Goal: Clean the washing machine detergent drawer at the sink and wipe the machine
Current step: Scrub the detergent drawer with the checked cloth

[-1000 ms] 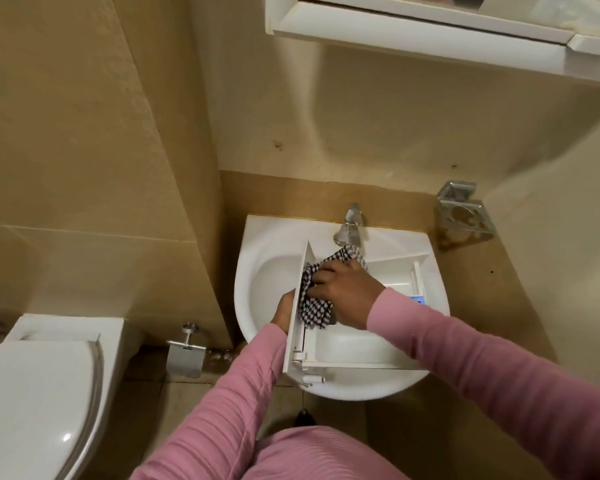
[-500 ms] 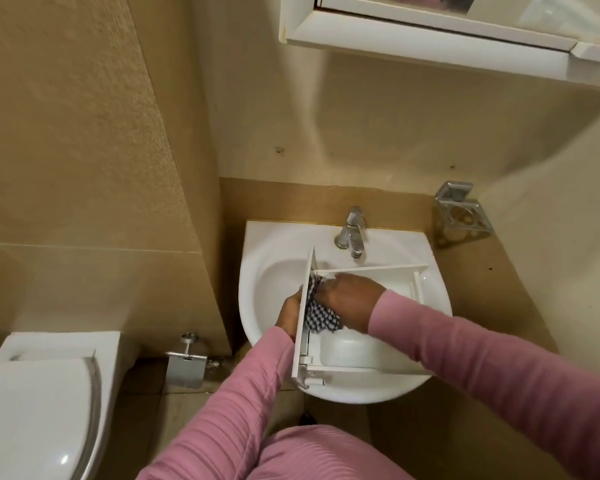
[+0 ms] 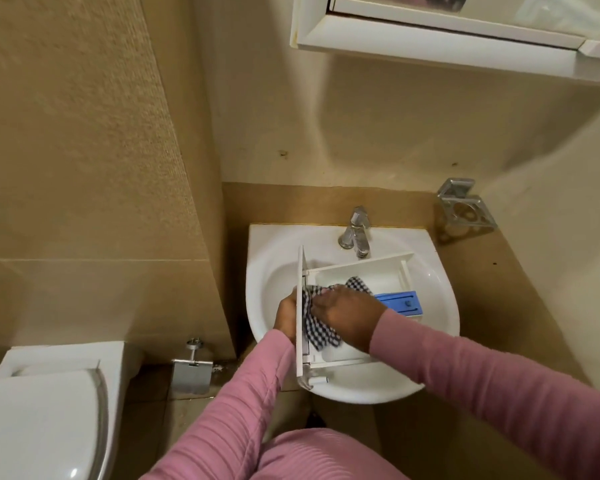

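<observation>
A white detergent drawer (image 3: 364, 270) lies across the white sink (image 3: 267, 271), its front panel on the left and a blue insert (image 3: 399, 303) at its right end. My left hand (image 3: 286, 315) grips the front panel from outside. My right hand (image 3: 350, 315) presses a black-and-white checked cloth (image 3: 317, 332) into the drawer's left compartment. Part of the cloth is hidden under the hand.
A chrome tap (image 3: 355, 233) stands at the sink's back edge. A metal holder (image 3: 465, 206) hangs on the right wall, a white cabinet (image 3: 430, 39) above. A toilet (image 3: 45, 407) and a paper holder (image 3: 191, 374) sit to the left.
My right hand has slid with the cloth toward the drawer's near side, uncovering the blue insert. The view has dropped slightly. My left hand keeps its hold on the panel.
</observation>
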